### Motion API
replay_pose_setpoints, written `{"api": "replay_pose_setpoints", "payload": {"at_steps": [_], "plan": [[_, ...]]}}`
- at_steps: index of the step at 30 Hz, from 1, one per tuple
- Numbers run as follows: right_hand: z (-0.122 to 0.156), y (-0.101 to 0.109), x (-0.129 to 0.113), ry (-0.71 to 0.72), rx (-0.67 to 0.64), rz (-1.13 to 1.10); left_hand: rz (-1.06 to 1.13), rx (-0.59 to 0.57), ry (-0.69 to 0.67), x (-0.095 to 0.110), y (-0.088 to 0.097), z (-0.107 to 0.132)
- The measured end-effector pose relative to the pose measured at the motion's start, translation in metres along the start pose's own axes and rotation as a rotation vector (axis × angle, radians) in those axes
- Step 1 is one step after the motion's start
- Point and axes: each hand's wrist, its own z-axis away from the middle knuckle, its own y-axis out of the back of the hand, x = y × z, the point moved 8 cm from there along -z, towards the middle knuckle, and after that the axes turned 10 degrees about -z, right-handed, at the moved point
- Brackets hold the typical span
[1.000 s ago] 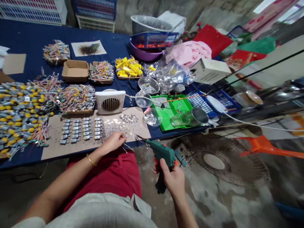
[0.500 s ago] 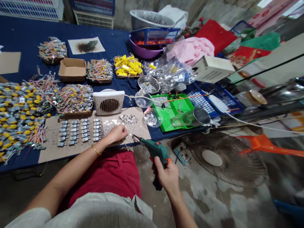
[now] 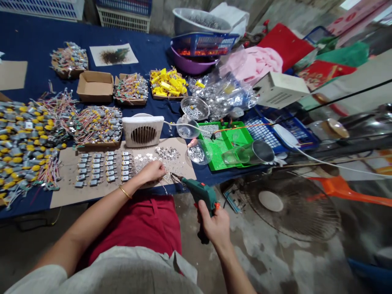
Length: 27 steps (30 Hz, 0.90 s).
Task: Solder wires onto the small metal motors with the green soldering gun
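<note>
My right hand (image 3: 216,224) is wrapped round the handle of a green soldering gun (image 3: 202,192), whose dark tip points left toward the front edge of the cardboard sheet (image 3: 183,163). Close to that tip, my left hand (image 3: 154,170) is closed in a pinch. What its fingers hold is too small to make out; a thin wire hangs near them. Beyond the left hand lies a pile of small shiny metal pieces (image 3: 168,153). Small silver motors (image 3: 96,170) stand in several rows on the cardboard, left of my hand.
A white square fan (image 3: 143,131) stands behind the cardboard. Wired motors with yellow ends (image 3: 24,147) are heaped at the left. On the right are a clear bowl of metal parts (image 3: 196,154) and a green basket (image 3: 219,161). A large floor fan (image 3: 290,208) stands beyond the table edge.
The whole view has shifted slightly. Both hands and the soldering gun keep nearly the same place, with the gun's tip still close to the left fingers.
</note>
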Motion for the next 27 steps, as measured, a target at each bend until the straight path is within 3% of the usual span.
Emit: {"api": "replay_pose_setpoints", "payload": {"at_steps": [19, 27], "plan": [[-0.001, -0.003, 0.002, -0.009, 0.001, 0.001, -0.032, -0.037, 0.039, -0.001, 0.0, 0.0], [-0.005, -0.008, -0.009, 0.077, -0.066, 0.064, -0.054, -0.035, 0.035, 0.0, 0.001, -0.001]]}}
